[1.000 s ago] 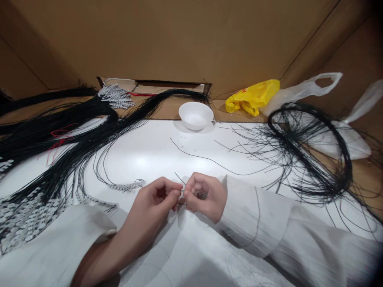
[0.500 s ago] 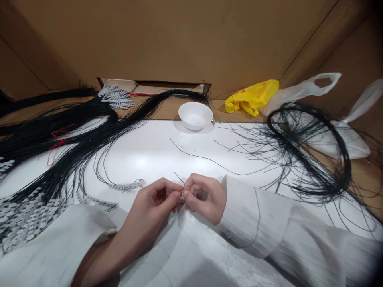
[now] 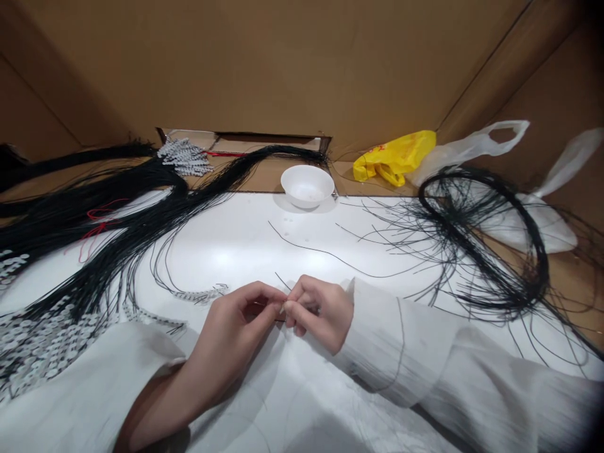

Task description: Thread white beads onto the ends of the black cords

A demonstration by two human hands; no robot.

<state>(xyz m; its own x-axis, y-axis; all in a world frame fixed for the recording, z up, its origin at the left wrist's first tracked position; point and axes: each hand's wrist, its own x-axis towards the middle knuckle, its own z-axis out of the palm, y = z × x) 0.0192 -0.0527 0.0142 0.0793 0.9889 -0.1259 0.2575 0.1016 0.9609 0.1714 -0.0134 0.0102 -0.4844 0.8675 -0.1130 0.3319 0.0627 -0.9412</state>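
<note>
At the table's near edge my left hand and my right hand meet, fingertips pinched together. From between them a short end of thin black cord sticks up and to the left. A tiny pale piece at the fingertips is mostly covered, and I cannot make out its shape. To the left of my left hand lies a short string of white beads on black cord. A white bowl stands beyond my hands, and a loose black cord lies between.
Long bundles of black cord with white beaded ends cover the left side. A coiled black cord bundle lies at right. Behind are a yellow plastic bag, clear plastic bags and a cardboard wall.
My right hand's fingers have shifted slightly left and closed further over the small piece at the left fingertips. The camera view has tilted a little; the bowl and bundles stay in place.
</note>
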